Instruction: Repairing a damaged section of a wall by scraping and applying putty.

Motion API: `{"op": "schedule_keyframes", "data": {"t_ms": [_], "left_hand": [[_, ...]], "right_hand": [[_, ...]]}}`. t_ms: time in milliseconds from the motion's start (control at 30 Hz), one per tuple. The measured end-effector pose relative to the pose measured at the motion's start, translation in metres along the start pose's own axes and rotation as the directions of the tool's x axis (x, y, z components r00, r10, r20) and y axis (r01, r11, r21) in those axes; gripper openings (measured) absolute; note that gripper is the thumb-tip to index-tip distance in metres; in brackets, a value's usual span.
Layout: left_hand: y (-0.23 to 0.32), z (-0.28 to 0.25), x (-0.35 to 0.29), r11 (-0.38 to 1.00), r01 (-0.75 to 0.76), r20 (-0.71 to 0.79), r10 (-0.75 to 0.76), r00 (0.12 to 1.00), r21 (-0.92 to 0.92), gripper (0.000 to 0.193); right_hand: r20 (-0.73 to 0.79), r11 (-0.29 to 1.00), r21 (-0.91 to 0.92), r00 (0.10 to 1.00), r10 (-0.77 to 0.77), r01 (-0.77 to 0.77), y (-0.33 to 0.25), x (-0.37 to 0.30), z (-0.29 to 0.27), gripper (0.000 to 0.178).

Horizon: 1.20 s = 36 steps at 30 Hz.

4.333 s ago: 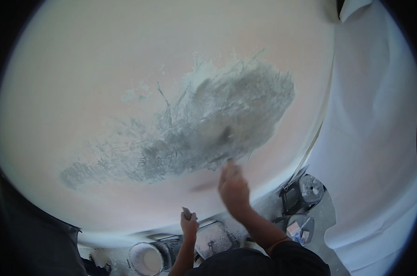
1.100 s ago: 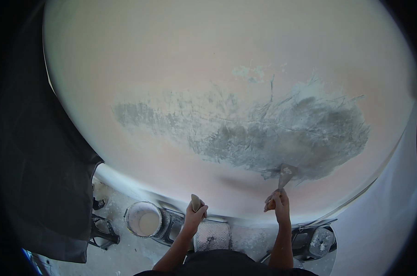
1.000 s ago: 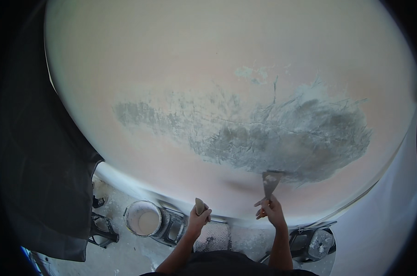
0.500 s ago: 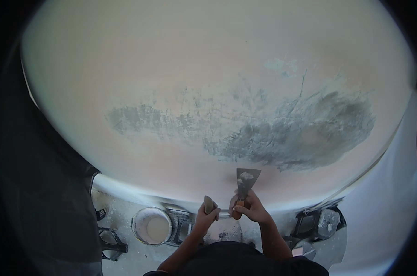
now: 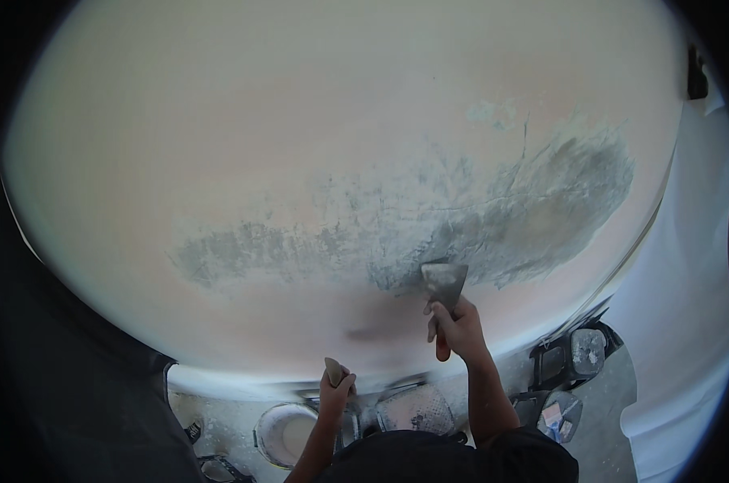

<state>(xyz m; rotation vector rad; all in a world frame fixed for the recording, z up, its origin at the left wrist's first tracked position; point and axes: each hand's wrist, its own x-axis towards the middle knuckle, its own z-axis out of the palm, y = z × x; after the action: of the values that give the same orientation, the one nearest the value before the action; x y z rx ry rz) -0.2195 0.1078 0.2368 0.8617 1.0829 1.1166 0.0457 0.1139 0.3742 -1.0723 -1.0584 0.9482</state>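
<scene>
My right hand (image 5: 461, 328) is closed round the handle of a putty knife (image 5: 446, 282) with a wide grey blade, smeared with pale paste. The blade points up and overlaps the lower edge of a rough grey patch (image 5: 533, 225) on a large pale curved surface (image 5: 243, 145). Whether the blade touches the surface I cannot tell. Lower and to the left, my left hand (image 5: 337, 392) grips a narrow beige-grey tool (image 5: 333, 370), its tip sticking up from the fist. The rest of that tool is hidden by my fingers.
Below the surface's near edge stand a round bucket (image 5: 263, 442) of pale paste and a spattered square stool top (image 5: 417, 407). Dark step stools (image 5: 551, 362) are at the lower right. A dark sheet (image 5: 66, 370) hangs left, a white sheet (image 5: 662, 322) right.
My right hand has moved up and away with the putty knife to the patch's lower edge. My left hand has shifted left, apart from it. The whole view has turned slightly.
</scene>
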Motion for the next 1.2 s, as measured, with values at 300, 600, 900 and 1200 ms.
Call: {"op": "schedule_keyframes", "data": {"t_ms": [300, 600, 900, 1200], "left_hand": [[0.013, 0.027, 0.013, 0.997, -0.079, 0.027, 0.080, 0.996, -0.019, 0.016], [-0.015, 0.029, -0.002, 0.999, 0.001, 0.039, 0.000, 0.999, -0.038, 0.016], [0.025, 0.004, 0.019, 0.998, -0.049, 0.054, 0.046, 0.997, 0.047, 0.016], [0.025, 0.005, 0.019, 0.997, -0.076, 0.015, 0.076, 0.997, 0.007, 0.016]], "right_hand": [[-0.097, 0.997, -0.004, 0.992, 0.080, -0.081, -0.015, 0.034, 0.006, 0.014], [-0.349, 0.959, -0.266, 0.917, -0.194, 0.101, -0.023, 0.044, 0.018, 0.027], [-0.416, 0.881, -0.447, 0.836, -0.357, 0.154, -0.034, 0.053, 0.033, 0.027], [-0.385, 0.858, -0.498, 0.855, -0.348, 0.125, -0.038, 0.050, 0.030, 0.029]]}}
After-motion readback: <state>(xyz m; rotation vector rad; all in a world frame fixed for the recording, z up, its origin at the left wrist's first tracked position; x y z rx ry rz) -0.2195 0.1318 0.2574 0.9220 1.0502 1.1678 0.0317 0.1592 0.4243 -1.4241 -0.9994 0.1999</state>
